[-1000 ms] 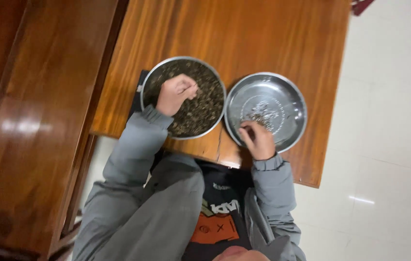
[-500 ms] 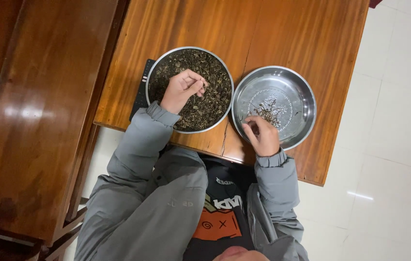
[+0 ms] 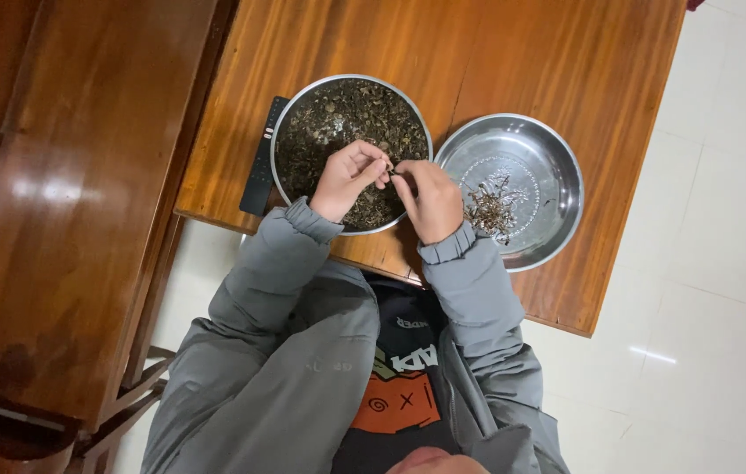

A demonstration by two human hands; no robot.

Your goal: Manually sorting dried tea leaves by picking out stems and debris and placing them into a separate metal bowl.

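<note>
A steel bowl (image 3: 289,112) full of dark dried leaves stands on the wooden table (image 3: 496,61). To its right, a second steel bowl (image 3: 557,167) holds a small pile of thin stems (image 3: 489,206). My left hand (image 3: 345,180) and my right hand (image 3: 432,202) meet over the near right part of the full bowl. The fingertips of both hands pinch one small dark leaf piece (image 3: 391,170) between them. Grey jacket sleeves cover both my forearms.
A black remote control (image 3: 260,158) lies on the table against the left side of the full bowl. A large wooden bench or cabinet (image 3: 57,202) stands to the left. White tiled floor (image 3: 724,263) lies to the right of the table edge.
My right hand has left the bowl of stems and moved left to join my left hand over the full bowl. The view has shifted slightly.
</note>
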